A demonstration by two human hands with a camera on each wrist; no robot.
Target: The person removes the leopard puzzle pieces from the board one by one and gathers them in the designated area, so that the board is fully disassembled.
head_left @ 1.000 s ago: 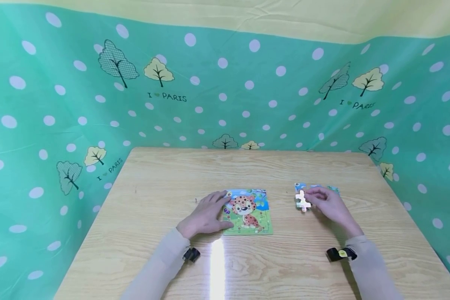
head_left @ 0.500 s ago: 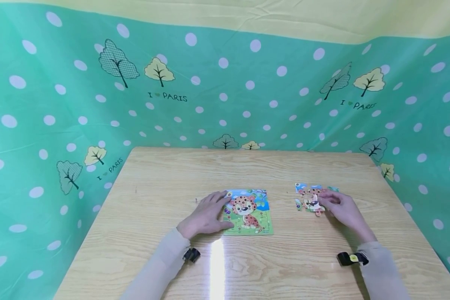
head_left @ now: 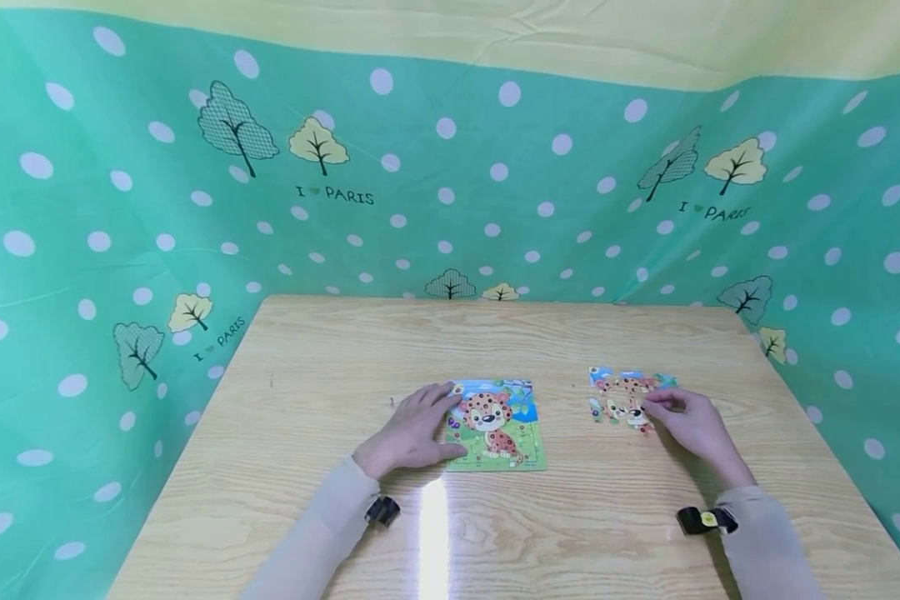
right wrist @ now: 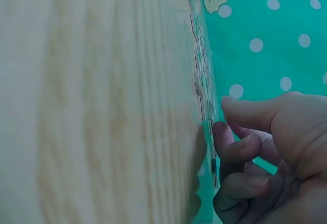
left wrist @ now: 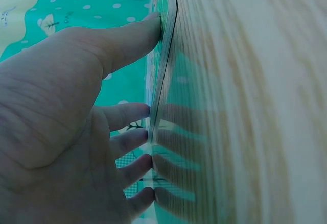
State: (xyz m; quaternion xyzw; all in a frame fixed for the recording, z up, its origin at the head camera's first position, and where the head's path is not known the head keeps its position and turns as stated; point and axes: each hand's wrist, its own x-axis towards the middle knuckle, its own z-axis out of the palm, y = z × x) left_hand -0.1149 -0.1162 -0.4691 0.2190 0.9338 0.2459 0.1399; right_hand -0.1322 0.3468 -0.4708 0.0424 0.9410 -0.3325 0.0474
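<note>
My left hand lies flat, fingers straight, steadying the puzzle board at counter centre. Right hand pinches a loose puzzle piece w/ the others, right of the board. Thin, light, stiff card, I'd say; best taken by its edges.

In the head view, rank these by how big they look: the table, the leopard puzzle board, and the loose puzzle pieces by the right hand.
1. Table, by far the largest.
2. Leopard puzzle board.
3. Loose puzzle pieces: each is much smaller than the board; as a cluster they spread nearly as wide, with the right hand touching their edge.
</note>
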